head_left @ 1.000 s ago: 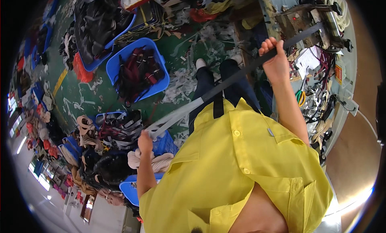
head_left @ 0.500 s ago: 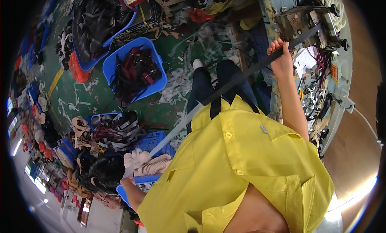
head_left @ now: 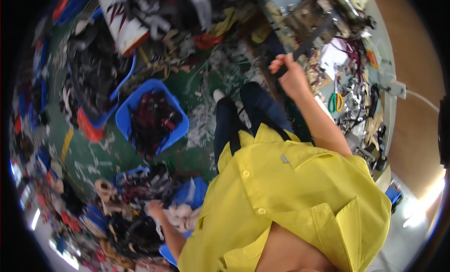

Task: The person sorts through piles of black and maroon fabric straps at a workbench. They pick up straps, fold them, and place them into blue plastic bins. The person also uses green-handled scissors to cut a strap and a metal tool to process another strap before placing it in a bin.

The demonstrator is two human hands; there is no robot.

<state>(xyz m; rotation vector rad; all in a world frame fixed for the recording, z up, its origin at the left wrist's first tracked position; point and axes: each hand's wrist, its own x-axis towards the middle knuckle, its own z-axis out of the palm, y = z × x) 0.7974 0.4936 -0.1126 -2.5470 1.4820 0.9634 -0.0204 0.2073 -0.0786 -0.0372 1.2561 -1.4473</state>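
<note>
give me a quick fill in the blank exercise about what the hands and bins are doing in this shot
1. The right hand is closed around a dark ____ that runs up toward the workbench.
2. The left hand reaches down to a pile of ____ straps.
3. The bin on the green floor, full of dark straps, is ____ in colour.
4. The scissors on the workbench have ____ handles.

Missing words: strap; pale; blue; green
</note>
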